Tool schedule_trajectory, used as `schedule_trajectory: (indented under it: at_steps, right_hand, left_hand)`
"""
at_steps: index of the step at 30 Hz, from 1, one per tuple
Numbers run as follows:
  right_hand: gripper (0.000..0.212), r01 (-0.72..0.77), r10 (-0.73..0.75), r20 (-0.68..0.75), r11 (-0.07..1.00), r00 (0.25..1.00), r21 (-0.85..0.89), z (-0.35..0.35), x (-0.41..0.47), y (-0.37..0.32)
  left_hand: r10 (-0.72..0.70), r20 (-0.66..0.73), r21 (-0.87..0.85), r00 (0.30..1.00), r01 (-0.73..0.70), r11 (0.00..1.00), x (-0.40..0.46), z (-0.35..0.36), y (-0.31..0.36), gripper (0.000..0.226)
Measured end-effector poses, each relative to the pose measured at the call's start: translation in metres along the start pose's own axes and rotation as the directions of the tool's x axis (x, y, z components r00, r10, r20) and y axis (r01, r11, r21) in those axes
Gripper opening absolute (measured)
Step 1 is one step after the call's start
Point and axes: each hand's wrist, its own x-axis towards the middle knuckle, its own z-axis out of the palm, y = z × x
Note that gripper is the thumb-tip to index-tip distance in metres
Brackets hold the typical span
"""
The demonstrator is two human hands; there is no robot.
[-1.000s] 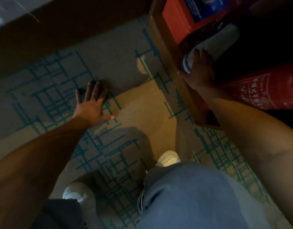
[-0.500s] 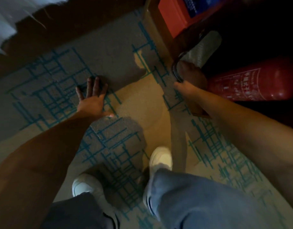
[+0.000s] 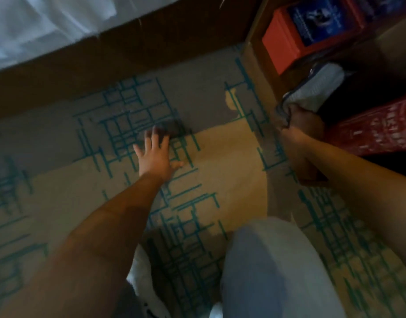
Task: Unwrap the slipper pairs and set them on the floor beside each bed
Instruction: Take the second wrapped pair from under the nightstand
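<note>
A pale grey slipper pair (image 3: 316, 88) with a dark edge sticks out of the low shelf of a wooden cabinet (image 3: 257, 63) at the upper right. My right hand (image 3: 300, 125) grips the near end of the slippers, fingers curled round it. My left hand (image 3: 155, 152) lies flat on the patterned carpet (image 3: 220, 157), fingers spread and straight, holding nothing. Whether the slippers are wrapped cannot be made out in the dim, blurred view.
A bed with a white sheet (image 3: 37, 26) and dark wooden base (image 3: 105, 60) runs along the top left. In the cabinet sit an orange-red box (image 3: 282, 42) and a red fire extinguisher (image 3: 376, 129). My knee (image 3: 273, 267) and white shoe (image 3: 142, 283) are at the bottom.
My right hand has closed on the slipper pair and drawn its near end out toward the shelf's edge. The view has shifted, showing more of the bed. My left hand stays flat on the carpet.
</note>
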Motion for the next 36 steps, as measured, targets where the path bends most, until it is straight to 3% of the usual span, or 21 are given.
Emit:
schedule_trajectory:
  at_steps: [2, 6, 9, 10, 12, 13, 19, 23, 27, 32, 36]
  right_hand:
    - [0.054, -0.005, 0.004, 0.015, 1.0, 1.0, 0.03, -0.004, 0.0, 0.0]
    - [0.057, 0.075, -0.076, 0.024, 0.996, 0.997, 0.041, -0.004, -0.018, -0.001]
    - [0.054, 0.108, -0.109, 0.001, 0.993, 0.994, 0.056, -0.001, -0.023, 0.0]
    - [0.053, 0.068, -0.068, -0.005, 0.995, 0.998, 0.079, -0.002, -0.019, 0.006]
    - [0.05, 0.115, -0.12, 0.032, 0.986, 0.992, 0.124, -0.005, -0.023, -0.004]
    - [0.049, 0.065, -0.073, 0.051, 0.989, 0.996, 0.135, -0.007, -0.015, 0.003]
    - [0.044, 0.093, -0.116, 0.228, 0.99, 0.967, 0.107, -0.027, -0.022, -0.006]
    - [0.04, 0.154, -0.156, 0.066, 0.987, 0.986, 0.035, -0.033, -0.048, -0.052]
    - [0.064, 0.208, -0.184, -0.201, 0.973, 0.962, 0.104, -0.026, -0.088, -0.109]
    - [0.078, 0.343, -0.33, -0.175, 0.938, 0.928, 0.048, -0.049, -0.135, -0.176]
    - [0.072, 0.601, -0.591, -0.116, 0.792, 0.799, 0.107, -0.07, -0.158, -0.226]
  left_hand:
    - [-0.055, -0.003, -0.026, 0.998, 0.055, 0.998, -0.037, 0.017, -0.009, 0.105]
    - [-0.234, 0.199, -0.028, 0.951, 0.245, 0.969, -0.093, 0.031, -0.038, 0.113]
    - [-0.121, 0.374, -0.052, 0.92, 0.151, 0.987, -0.076, 0.009, -0.053, 0.106]
    - [-0.029, 0.4, -0.058, 0.916, 0.057, 0.997, -0.055, -0.006, -0.053, 0.1]
    - [-0.033, 0.358, -0.009, 0.933, 0.039, 0.999, -0.069, -0.042, -0.078, 0.098]
    - [-0.04, 0.306, 0.014, 0.951, 0.038, 0.999, -0.063, -0.052, -0.079, 0.102]
    - [-0.23, 0.081, 0.022, 0.97, 0.228, 0.973, -0.153, -0.059, -0.131, 0.102]
    - [-0.281, 0.055, -0.039, 0.958, 0.284, 0.958, -0.139, -0.036, -0.165, 0.104]
    - [-0.349, 0.005, -0.059, 0.937, 0.349, 0.935, -0.112, -0.008, -0.185, 0.113]
    - [-0.322, 0.198, -0.092, 0.926, 0.345, 0.934, -0.104, 0.011, -0.189, 0.113]
    - [-0.23, 0.288, -0.059, 0.93, 0.257, 0.965, -0.095, -0.011, -0.216, 0.101]
